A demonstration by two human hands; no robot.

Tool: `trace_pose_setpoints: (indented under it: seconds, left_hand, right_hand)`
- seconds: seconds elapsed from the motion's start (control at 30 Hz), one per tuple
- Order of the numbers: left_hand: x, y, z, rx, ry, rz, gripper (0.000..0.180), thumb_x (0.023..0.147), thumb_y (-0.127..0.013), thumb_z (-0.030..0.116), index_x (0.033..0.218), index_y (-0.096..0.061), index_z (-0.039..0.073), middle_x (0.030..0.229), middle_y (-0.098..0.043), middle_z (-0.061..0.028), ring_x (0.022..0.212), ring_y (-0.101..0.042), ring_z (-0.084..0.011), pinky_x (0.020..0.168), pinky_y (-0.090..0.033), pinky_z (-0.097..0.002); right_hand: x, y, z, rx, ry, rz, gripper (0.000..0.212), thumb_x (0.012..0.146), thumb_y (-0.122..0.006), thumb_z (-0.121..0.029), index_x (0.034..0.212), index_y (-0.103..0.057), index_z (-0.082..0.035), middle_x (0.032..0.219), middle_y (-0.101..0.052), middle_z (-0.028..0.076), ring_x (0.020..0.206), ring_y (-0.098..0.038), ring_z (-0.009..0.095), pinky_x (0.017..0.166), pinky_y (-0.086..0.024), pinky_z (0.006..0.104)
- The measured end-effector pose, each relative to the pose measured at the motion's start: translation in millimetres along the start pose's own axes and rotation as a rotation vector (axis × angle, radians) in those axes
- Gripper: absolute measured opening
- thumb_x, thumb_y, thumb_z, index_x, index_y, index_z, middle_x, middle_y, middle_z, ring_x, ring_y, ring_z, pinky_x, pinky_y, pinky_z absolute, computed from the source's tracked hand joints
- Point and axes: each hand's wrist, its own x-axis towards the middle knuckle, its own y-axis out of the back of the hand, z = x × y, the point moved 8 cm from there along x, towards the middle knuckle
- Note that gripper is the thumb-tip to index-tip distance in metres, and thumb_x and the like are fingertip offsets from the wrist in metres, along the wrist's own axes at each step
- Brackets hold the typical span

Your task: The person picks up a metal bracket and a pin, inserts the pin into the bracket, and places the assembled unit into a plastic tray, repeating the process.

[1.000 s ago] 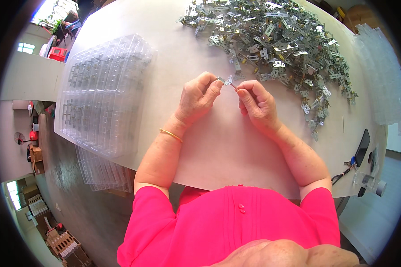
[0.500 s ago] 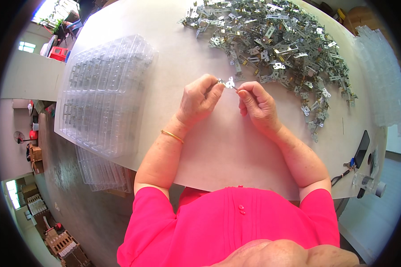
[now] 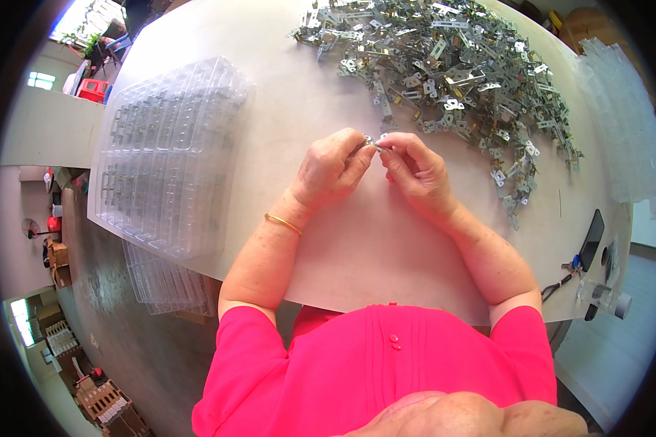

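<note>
Between my two hands, over the middle of the table, is a small metal bracket (image 3: 370, 140), mostly covered by fingertips. My left hand (image 3: 331, 167) pinches it from the left, thumb against forefinger. From the right, my right hand (image 3: 420, 172) closes thumb and forefinger on the same piece, and the fingertips of both hands nearly meet. Just beyond them spreads a large heap of loose silvery metal brackets (image 3: 444, 73), some with brass-coloured parts. Left of my hands stands a stack of clear plastic trays (image 3: 171, 146) with rows of metal parts inside.
More clear trays (image 3: 164, 280) sit lower, beyond the table's left edge. Translucent plastic trays (image 3: 612, 124) lie along the right side. Near the right edge are a black phone (image 3: 592, 238), keys (image 3: 572, 265) and a clear bottle (image 3: 603, 297). A thin pin (image 3: 560, 203) lies on the tabletop.
My hands have come closer together, the right one moving slightly left. The bracket, plainly visible between them before, is now largely hidden by my fingers.
</note>
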Motion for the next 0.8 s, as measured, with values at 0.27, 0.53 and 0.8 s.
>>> trace_pose_setpoints:
  seconds: [0.27,0.53,0.8]
  left_hand:
    - [0,-8,5,-0.048,-0.006,-0.056,0.012,0.089,-0.069,0.007,0.086,-0.06,0.001,0.07,-0.056,-0.0116,0.056,-0.054,-0.0241,0.053,-0.044,-0.0338]
    - [-3,-13,8,0.004,-0.051,-0.115,0.012,0.092,-0.067,0.01,0.09,-0.06,0.0,0.071,-0.059,-0.0095,0.057,-0.055,-0.0169,0.052,-0.043,-0.0315]
    - [-14,-14,-37,-0.848,0.657,-0.098,0.028,0.103,-0.052,0.027,0.091,-0.06,0.003,0.073,-0.062,-0.0067,0.051,-0.048,-0.0077,0.046,-0.036,-0.02]
  right_hand:
    - [1,12,-29,-0.24,0.328,0.144,0.015,0.088,-0.071,-0.001,0.1,-0.067,-0.008,0.104,-0.058,0.003,0.085,-0.055,0.013,0.07,-0.048,0.0253]
    - [1,19,-29,-0.199,0.32,0.214,0.01,0.091,-0.069,-0.005,0.101,-0.067,-0.009,0.1,-0.059,0.002,0.083,-0.054,0.01,0.069,-0.046,0.0231]
    - [1,11,4,0.041,-0.142,0.115,0.011,0.098,-0.064,-0.017,0.106,-0.065,-0.009,0.074,-0.056,-0.005,0.066,-0.05,0.003,0.058,-0.042,0.0199]
